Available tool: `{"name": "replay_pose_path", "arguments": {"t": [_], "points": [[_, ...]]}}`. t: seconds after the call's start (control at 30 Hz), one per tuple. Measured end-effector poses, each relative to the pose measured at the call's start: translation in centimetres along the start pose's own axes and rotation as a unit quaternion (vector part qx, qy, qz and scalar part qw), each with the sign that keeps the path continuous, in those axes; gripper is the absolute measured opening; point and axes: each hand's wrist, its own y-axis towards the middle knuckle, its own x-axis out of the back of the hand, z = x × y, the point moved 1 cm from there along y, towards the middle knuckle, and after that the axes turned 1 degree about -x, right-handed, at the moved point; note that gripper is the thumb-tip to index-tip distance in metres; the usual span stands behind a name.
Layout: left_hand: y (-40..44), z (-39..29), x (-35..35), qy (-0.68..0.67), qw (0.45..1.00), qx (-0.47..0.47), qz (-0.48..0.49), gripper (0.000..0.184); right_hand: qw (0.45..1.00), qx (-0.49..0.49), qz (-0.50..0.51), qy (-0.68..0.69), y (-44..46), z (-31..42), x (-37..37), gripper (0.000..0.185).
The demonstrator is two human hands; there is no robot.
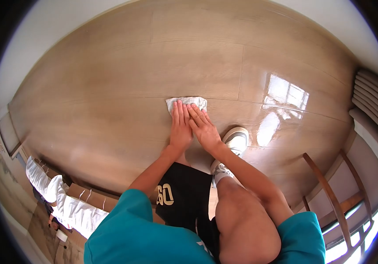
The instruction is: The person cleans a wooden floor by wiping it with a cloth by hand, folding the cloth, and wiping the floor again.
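A white cloth [189, 100], folded or bunched, lies on the brown wood-look floor [118, 75] in front of me. My left hand [181, 130] presses flat on it with the fingers stretched forward. Against it from the right, my right hand [203, 128] also lies flat, its fingertips on the cloth and close to the left fingers. Neither hand is curled around the cloth. Part of the cloth is hidden under the fingers. Just right of my right hand is my own shoe [236, 139].
Window light reflects off the floor at right. A wooden chair [330, 189] stands at lower right, below grey stacked layers [371, 92]. White cushions [79, 213] line the lower left; part of another person [54, 224] shows beyond. White walls [35, 48] bound the floor.
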Motion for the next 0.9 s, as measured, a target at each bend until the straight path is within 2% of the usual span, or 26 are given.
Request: {"name": "replay_pose_path", "arguments": {"t": [0.1,0.23,0.27,0.33,0.37,0.47,0.53,0.6,0.67,0.73,0.8,0.9], "points": [[4.6,-0.6,-0.1,-0.036,0.999,-0.014,0.031,0.074,1.000,-0.024,0.005,-0.009,1.8,-2.4,2.2,0.045],[18.0,-2.6,-1.2,0.010,0.995,-0.095,-0.012,0.078,0.981,-0.031,-0.191,0.014,8.7,-11.5,6.1,0.053],[21.6,-2.9,-1.2,0.042,0.990,-0.131,-0.042,0.079,0.980,-0.034,-0.198,-0.008,10.7,-13.5,7.9,0.053],[27.7,-3.6,-1.9,0.069,0.985,-0.133,-0.087,0.083,0.978,-0.031,-0.203,-0.045,14.7,-17.5,10.8,0.053],[29.5,-4.3,-1.3,0.012,0.987,-0.122,-0.107,0.082,0.982,-0.055,-0.170,-0.063,16.0,-18.0,12.8,0.054],[31.9,-4.2,-2.3,-0.047,0.986,-0.098,-0.129,0.078,0.989,-0.056,-0.133,-0.044,17.7,-20.0,13.9,0.051],[30.7,-3.2,-1.9,-0.009,0.986,-0.108,-0.126,0.075,0.986,-0.081,-0.125,-0.078,15.9,-17.3,13.3,0.051],[27.9,-2.4,-1.2,0.060,0.982,-0.169,-0.055,0.081,0.976,-0.099,-0.181,-0.070,14.1,-15.9,10.5,0.057],[22.2,-2.0,-0.4,0.064,0.983,-0.170,-0.019,0.077,0.983,-0.109,-0.139,-0.049,10.2,-12.2,8.4,0.058],[15.2,-1.7,0.4,0.056,0.984,-0.164,0.044,0.068,0.987,-0.097,-0.065,-0.108,5.3,-7.9,5.8,0.055],[8.3,-1.2,-0.2,0.037,0.987,-0.142,0.058,0.065,0.995,-0.076,0.014,-0.059,0.5,-4.3,3.5,0.055],[3.2,-1.2,-0.3,0.050,0.987,-0.110,0.104,0.065,0.992,-0.075,0.042,-0.089,-2.9,-0.5,2.2,0.058]]}}
